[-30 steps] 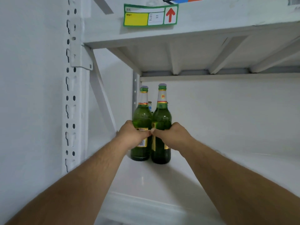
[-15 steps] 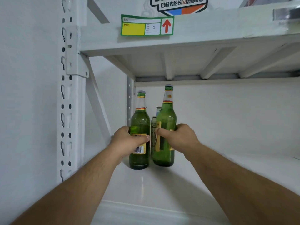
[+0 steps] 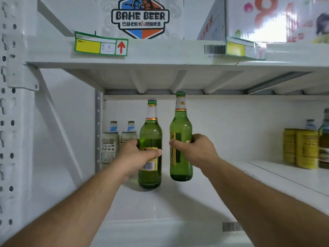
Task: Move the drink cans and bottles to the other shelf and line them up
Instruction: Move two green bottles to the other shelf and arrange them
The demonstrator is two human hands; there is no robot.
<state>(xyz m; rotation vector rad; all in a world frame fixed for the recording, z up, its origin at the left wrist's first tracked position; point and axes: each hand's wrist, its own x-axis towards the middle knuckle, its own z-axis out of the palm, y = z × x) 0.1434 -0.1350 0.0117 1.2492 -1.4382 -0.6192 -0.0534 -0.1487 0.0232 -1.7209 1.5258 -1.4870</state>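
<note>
My left hand [image 3: 137,157] grips a green beer bottle [image 3: 150,138] around its label. My right hand [image 3: 194,148] holds a second green beer bottle [image 3: 181,129], lifted slightly higher and apart from the first. Both bottles are upright over the white shelf [image 3: 178,202]. Behind my left hand, two pale bottles with blue neck labels [image 3: 110,139] stand at the shelf's back left corner. Yellow cans [image 3: 300,148] and a dark bottle [image 3: 324,139] stand at the far right of the shelf.
The upper shelf's underside [image 3: 160,77] hangs just above the bottle tops. A BAHE BEER carton [image 3: 140,16] and another box [image 3: 267,18] sit on that upper shelf. A perforated white upright [image 3: 10,122] frames the left side.
Both bottles have come forward off the back left corner and moved apart, the right one raised. The pale bottles behind them now show, and the view has tilted up and to the right.
</note>
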